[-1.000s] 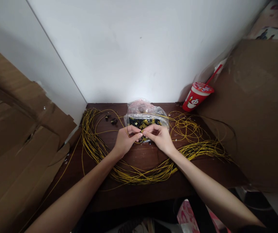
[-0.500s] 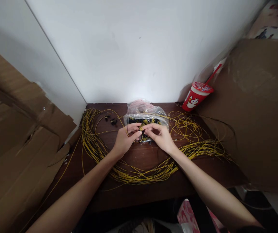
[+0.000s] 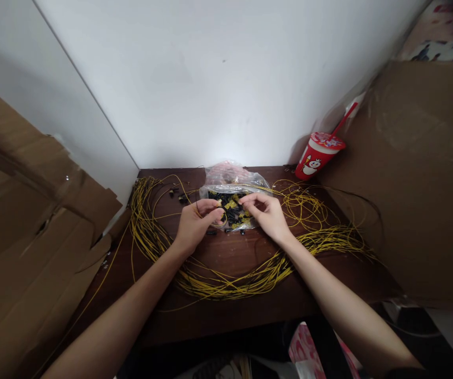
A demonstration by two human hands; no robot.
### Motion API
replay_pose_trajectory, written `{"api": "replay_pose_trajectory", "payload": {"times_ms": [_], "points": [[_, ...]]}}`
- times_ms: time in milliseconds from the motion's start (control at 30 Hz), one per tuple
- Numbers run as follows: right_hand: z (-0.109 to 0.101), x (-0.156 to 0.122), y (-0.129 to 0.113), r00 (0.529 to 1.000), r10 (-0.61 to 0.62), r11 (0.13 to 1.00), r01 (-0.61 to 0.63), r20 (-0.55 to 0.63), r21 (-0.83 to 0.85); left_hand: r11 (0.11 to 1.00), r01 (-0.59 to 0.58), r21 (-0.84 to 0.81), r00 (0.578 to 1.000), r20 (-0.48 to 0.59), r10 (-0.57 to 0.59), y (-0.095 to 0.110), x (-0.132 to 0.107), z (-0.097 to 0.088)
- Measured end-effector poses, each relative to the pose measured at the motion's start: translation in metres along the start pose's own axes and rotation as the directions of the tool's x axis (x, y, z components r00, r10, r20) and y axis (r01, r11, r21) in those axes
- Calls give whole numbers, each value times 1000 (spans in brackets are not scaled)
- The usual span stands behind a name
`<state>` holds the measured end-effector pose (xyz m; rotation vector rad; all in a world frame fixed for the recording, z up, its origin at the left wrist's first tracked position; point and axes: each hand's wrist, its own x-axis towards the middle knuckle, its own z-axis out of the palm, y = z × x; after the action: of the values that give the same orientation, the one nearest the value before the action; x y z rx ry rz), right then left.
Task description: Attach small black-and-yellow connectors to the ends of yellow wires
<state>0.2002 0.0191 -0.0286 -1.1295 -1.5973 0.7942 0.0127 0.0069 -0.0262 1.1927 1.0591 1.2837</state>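
My left hand is closed in a pinch at the left edge of a clear plastic bag. Between its thumb and forefinger is the end of a yellow wire, with a small pale yellow piece at the fingertips. My right hand pinches thumb and forefinger together over the right part of the bag; whatever is between those fingertips is too small to make out. Black and yellow connector pieces lie in the bag's open mouth between the hands. A few loose black pieces rest in front of it.
A long bundle of yellow and black wires curves round the front of the brown table. Looser wire coils lie on the right. A red cup with a straw stands at the back right. Cardboard flanks both sides.
My hands have come apart: the left moved left with the wire, the right moved slightly right. More of the connector pieces in the bag now shows between them.
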Motion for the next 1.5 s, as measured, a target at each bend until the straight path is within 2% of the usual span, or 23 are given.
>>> {"api": "replay_pose_trajectory", "payload": {"times_ms": [133, 233, 400, 667, 833, 1000, 1233, 1500], "points": [[0, 0, 1, 999, -34, 992, 30, -28, -121, 997, 28, 66, 995, 95, -34, -5, 1, -1], [0, 0, 4, 992, -125, 966, 120, -7, -230, 996, 22, 92, 990, 134, -34, -7, 2, -3], [5, -1, 8, 966, -234, 890, 258, 107, -377, 989, -10, 147, 980, 196, -19, -7, 2, -5], [15, -6, 10, 914, -290, 816, 391, 282, -427, 983, 16, 185, 956, 286, -69, -1, 5, -5], [13, -7, 7, 898, -270, 761, 420, 346, -495, 989, 47, 142, 967, 240, -80, 2, 3, -4], [11, -7, 5, 891, -263, 751, 430, 370, -501, 995, 92, 36, 981, 169, -97, 1, 2, -5], [9, -7, 1, 872, -260, 727, 460, 416, -510, 995, 104, -7, 980, 172, -101, -3, 4, -7], [10, -7, 5, 882, -261, 770, 436, 393, -467, 994, 111, -17, 980, 168, -106, -3, 4, -8]]}}
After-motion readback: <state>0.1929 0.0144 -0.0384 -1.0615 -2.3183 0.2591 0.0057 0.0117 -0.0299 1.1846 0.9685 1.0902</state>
